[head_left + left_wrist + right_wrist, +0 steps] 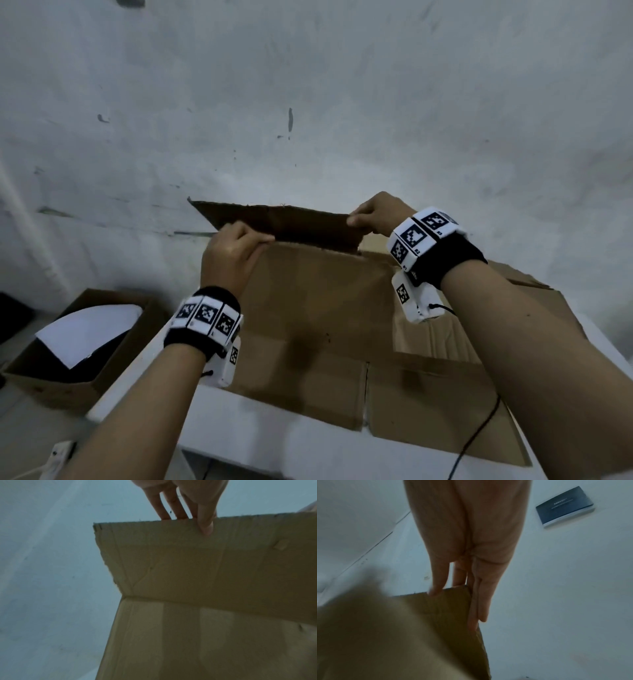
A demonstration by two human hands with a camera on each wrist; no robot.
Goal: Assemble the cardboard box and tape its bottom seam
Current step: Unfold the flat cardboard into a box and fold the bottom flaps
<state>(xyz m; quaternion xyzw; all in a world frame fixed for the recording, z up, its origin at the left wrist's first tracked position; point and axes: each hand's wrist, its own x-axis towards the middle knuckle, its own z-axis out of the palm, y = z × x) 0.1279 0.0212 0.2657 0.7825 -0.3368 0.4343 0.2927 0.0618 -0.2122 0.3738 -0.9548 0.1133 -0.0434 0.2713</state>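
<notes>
Head view: wrist bands (205, 313) carry square black-white codes; no legible text.

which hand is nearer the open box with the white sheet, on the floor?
Left. The left hand grips the cardboard flap on the side above that open box; the right hand pinches the flap's far end, farther away.

Flattened cardboard box (318, 308) on the white table (274, 435), far flap (291, 222) raised, left hand (229, 257) on its left part, right hand (376, 214) at its right corner, open carton (113, 370) left of the table, wall (308, 102) behind
</notes>
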